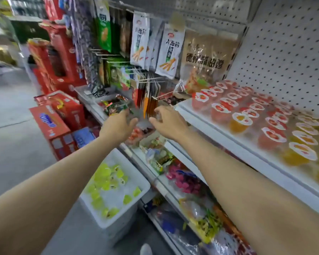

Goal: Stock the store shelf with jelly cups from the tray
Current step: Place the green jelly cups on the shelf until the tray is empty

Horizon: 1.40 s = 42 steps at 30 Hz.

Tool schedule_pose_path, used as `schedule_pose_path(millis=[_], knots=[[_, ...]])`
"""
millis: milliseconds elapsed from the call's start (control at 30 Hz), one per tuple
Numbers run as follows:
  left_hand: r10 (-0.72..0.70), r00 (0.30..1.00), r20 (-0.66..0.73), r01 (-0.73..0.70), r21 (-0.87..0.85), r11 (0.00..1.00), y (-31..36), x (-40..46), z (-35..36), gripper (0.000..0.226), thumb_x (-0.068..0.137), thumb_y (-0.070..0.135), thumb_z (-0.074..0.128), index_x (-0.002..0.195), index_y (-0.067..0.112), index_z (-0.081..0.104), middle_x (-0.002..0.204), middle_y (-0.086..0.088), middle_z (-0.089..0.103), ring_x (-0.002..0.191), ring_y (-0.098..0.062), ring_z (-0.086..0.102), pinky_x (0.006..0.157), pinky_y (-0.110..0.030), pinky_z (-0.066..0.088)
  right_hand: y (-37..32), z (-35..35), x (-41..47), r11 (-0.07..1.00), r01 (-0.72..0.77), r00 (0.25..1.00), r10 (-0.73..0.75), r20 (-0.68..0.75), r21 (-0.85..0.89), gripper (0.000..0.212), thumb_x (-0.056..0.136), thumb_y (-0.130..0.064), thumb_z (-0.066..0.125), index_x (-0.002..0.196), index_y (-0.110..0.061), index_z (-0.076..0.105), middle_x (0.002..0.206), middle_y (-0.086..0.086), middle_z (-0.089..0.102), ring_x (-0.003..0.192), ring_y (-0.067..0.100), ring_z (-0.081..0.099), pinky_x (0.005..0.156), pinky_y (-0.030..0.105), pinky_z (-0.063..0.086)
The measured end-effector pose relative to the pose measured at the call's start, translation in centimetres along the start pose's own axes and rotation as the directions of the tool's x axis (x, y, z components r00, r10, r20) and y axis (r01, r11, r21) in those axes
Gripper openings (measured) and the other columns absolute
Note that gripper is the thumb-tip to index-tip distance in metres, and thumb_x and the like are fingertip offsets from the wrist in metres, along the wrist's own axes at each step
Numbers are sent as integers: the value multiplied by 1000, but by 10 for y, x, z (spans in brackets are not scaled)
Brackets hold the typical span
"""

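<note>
Both hands, left hand (121,124) and right hand (167,121), are reaching forward at shelf level, fingers blurred; grip indeterminable. Tray (142,178) of green jelly cups (101,178) is lying well below, nearer the left hand.

In the upper middle of the frame, a clear hanging bag (204,57) with a tan panel carries large black Chinese characters that appear to read 德州...鸡, the middle ones too blurred to make out. To its left, two white hanging packets (169,50) (139,39) each show a small red logo at the top and dark vertical characters that look like 大面筋. Print on the green packet (104,24) and the red boxes (50,124) at the left is too blurred to read.
</note>
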<state>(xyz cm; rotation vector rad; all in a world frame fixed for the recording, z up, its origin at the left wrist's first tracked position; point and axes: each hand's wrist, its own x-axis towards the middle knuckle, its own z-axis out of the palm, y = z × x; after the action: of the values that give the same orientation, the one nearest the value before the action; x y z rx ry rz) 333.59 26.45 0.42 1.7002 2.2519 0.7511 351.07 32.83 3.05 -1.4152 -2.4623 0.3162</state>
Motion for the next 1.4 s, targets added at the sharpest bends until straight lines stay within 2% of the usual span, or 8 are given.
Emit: schedule_pose_path(millis=[133, 300, 600, 733, 867, 1100, 1233, 1400], knots=[[-186, 981, 62, 187, -10, 982, -79, 11, 54, 50, 98, 45, 50, 135, 10, 53, 127, -17, 62, 117, -37, 56, 88, -40, 43, 1, 93, 38, 998, 8, 980, -20, 198, 59, 44, 102, -41, 49, 135, -11, 51, 139, 9, 50, 126, 30, 50, 91, 36, 44], [-450, 867, 215, 466, -27, 884, -162, 12, 139, 51, 97, 44, 54, 137, 11, 53, 126, -16, 63, 120, -33, 55, 95, -37, 39, 25, 217, 72, 993, -62, 880, 4, 476, 105, 49, 100, -42, 52, 138, -13, 49, 138, 8, 51, 120, 30, 53, 92, 40, 48], [-745, 468, 475, 869, -95, 485, -253, -59, 291, 53, 95, 45, 58, 137, 13, 53, 132, -12, 60, 122, -32, 54, 97, -35, 40, 77, 405, 63, 974, -220, 590, 95, 802, 47, 56, 93, -50, 60, 136, -14, 53, 140, 10, 56, 126, 29, 53, 100, 37, 45], [-756, 379, 534, 916, -100, 389, -274, -78, 332, 49, 93, 46, 60, 136, 21, 55, 128, -12, 63, 120, -30, 56, 98, -34, 42, 87, 462, 59, 955, -292, 518, 120, 847, 43, 56, 90, -49, 66, 134, -16, 55, 137, 9, 57, 125, 26, 55, 98, 34, 45], [-711, 350, 611, 920, -81, 383, -283, -80, 364, 52, 93, 51, 57, 139, 27, 52, 136, -10, 59, 128, -26, 52, 103, -32, 38, 94, 502, 53, 955, -294, 461, 102, 882, 44, 56, 89, -46, 68, 135, -18, 55, 138, 7, 57, 126, 24, 54, 90, 29, 42], [-719, 302, 626, 945, -95, 313, -302, -76, 397, 64, 92, 56, 57, 148, 32, 40, 153, -5, 41, 140, -25, 39, 108, -30, 31, 110, 544, 54, 951, -295, 457, 58, 888, 90, 49, 82, -37, 78, 127, -23, 64, 132, 1, 61, 124, 18, 56, 98, 29, 44], [-753, 231, 616, 965, -47, 258, -313, -76, 414, 67, 83, 64, 63, 142, 36, 46, 145, -14, 46, 130, -30, 47, 103, -34, 41, 109, 558, 55, 983, -170, 473, 16, 881, 73, 45, 76, -38, 82, 117, -26, 70, 123, 1, 66, 114, 19, 59, 98, 32, 47], [-779, 209, 591, 968, -10, 252, -313, -70, 433, 75, 68, 70, 72, 133, 37, 51, 135, -14, 49, 119, -31, 53, 101, -37, 45, 119, 567, 61, 987, -145, 471, 5, 882, 72, 31, 73, -35, 83, 102, -31, 74, 109, -3, 69, 105, 18, 63, 91, 33, 51]])
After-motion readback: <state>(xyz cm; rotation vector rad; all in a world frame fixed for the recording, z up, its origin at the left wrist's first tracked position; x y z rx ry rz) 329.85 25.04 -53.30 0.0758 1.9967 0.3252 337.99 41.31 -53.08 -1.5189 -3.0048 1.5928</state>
